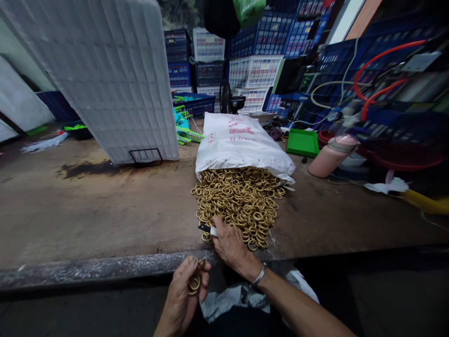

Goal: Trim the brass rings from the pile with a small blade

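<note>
Across the table (105, 210) the white sack (242, 140) is lying, a heap of gold-coloured rings (242, 201) fanning from its mouth; the right hand (229, 243) is pinching a white-handled blade (209, 230), best kept aimed clear of the left hand (182, 285), which is curling around several held rings (193, 290).

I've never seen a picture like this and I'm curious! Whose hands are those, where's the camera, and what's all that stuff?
There's no machine working here, just one person's bare hands. The camera sits on that person's head, looking forward and down. On the table, a pile of gold-coloured rings lies at the mouth of a white sack. A pink bottle is farther right. The left hand holds a few loose rings; the right hand, by the pile, holds a small bladed tool.
</note>
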A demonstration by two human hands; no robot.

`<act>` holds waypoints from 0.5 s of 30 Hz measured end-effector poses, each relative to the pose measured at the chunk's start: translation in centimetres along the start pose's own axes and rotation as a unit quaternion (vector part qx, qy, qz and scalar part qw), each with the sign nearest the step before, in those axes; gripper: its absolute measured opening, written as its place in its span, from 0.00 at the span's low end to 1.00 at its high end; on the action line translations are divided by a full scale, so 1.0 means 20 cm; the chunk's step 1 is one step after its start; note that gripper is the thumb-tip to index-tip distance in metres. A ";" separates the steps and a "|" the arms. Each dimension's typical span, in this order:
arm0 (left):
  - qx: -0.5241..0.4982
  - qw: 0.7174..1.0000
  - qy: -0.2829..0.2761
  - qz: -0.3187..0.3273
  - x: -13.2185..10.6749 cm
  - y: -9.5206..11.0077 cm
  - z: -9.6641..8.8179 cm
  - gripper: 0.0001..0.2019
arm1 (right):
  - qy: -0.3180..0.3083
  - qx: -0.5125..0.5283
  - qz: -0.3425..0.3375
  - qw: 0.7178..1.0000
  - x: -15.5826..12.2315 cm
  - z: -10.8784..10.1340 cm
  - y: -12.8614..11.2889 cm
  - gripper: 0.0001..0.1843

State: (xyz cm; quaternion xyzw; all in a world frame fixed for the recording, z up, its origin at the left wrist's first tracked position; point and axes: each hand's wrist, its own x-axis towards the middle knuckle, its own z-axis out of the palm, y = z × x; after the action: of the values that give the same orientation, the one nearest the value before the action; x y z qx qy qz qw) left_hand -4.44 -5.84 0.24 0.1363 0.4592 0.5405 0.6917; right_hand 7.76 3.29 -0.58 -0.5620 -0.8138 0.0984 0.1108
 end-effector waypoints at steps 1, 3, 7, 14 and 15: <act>-0.015 1.000 -0.005 -0.003 0.00 0.01 0.00 0.11 | -0.008 -0.012 0.002 1.000 0.01 0.01 0.00 0.12; -0.047 0.999 -0.020 -0.012 0.01 0.02 -0.01 0.10 | -0.022 -0.024 0.004 0.999 0.03 0.01 -0.01 0.12; -0.089 0.995 -0.035 -0.017 0.03 0.05 -0.01 0.10 | -0.027 0.005 0.017 0.999 0.04 0.00 0.00 0.11; -0.040 0.998 -0.013 0.042 0.13 0.05 0.05 0.11 | 0.041 0.183 0.033 0.982 0.06 -0.04 0.07 0.07; -0.021 0.998 -0.006 0.057 0.14 0.05 0.07 0.12 | 0.045 0.226 0.035 0.973 0.06 -0.04 0.08 0.08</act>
State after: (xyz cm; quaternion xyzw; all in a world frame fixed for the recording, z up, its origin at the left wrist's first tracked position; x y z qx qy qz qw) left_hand -3.98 -2.60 0.33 0.1513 0.4351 0.5874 0.6654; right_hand 8.97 4.92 -0.09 -0.5541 -0.7448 0.2578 0.2681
